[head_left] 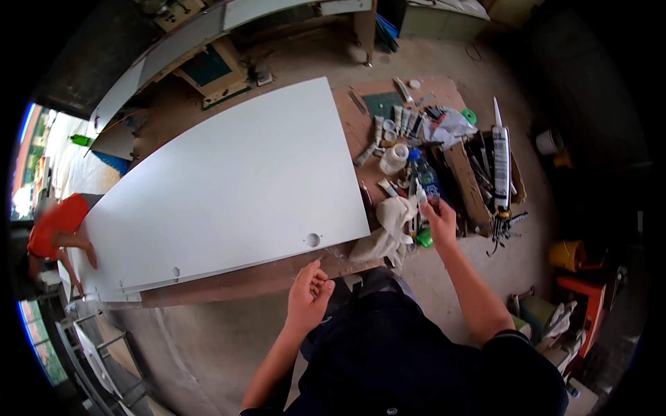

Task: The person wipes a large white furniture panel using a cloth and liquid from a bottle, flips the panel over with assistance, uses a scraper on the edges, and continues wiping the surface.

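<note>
A large white panel (243, 166) with one straight side and a curved far edge covers most of the workbench; small round holes sit along its near edge. My left hand (309, 292) hovers just off that edge, fingers loosely curled and slightly apart, nothing seen in it. Over the bench's right end, my right hand (442, 220) is closed on a small white nozzle bottle (421, 194), its tip pointing away from me. Beside it lie a crumpled white cloth (390, 225) and a blue-capped plastic bottle (426, 177). A white jar (394, 159) stands slightly farther off.
Several squeeze tubes (399, 119) lie at the bench's far right. A cardboard box (466, 180) holds tools, with a sealant cartridge (501, 166) across it. At far left a person in orange (61, 223) leans on the panel. Yellow bucket (567, 255) on the right.
</note>
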Demonstrator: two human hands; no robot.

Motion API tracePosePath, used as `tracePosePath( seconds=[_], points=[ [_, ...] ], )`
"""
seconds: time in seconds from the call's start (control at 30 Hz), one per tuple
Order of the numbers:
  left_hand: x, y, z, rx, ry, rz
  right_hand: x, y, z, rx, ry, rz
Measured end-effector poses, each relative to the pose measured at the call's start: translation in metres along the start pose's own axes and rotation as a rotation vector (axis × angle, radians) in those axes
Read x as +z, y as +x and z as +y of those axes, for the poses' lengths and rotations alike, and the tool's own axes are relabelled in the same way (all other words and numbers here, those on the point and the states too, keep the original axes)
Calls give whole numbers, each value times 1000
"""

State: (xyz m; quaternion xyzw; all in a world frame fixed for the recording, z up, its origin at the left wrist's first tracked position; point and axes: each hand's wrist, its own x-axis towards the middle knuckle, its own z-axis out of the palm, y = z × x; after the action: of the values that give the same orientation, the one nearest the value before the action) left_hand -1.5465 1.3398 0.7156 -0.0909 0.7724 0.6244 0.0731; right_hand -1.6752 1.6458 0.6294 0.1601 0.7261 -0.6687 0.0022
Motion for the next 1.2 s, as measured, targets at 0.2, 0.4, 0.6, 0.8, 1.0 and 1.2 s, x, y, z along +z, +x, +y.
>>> tracePosePath(
  seconds=[0.2, 0.4, 0.6, 0.8, 1.0, 1.2],
  points=[
    [-1, -14, -17, -126, 113, -49, -5, 31, 35, -40, -396, 184],
    [-13, -15, -27, -171, 141, -53, 7, 9, 22, -441, -817, 304],
    [-17, -16, -33, -139, 121, -30, 44, -40, 11, -390, -977, -124],
    [-16, -12, -34, -114, 35, -21, 28, -25, -6, -101, -534, -33],
    [12, 21, -11, -192, -337, -108, 67, -63, -71, 140, 59, -344],
    [-8, 46, 2, 93, 9, -73, 143, -106, -103, -173, -83, -525]
  ],
)
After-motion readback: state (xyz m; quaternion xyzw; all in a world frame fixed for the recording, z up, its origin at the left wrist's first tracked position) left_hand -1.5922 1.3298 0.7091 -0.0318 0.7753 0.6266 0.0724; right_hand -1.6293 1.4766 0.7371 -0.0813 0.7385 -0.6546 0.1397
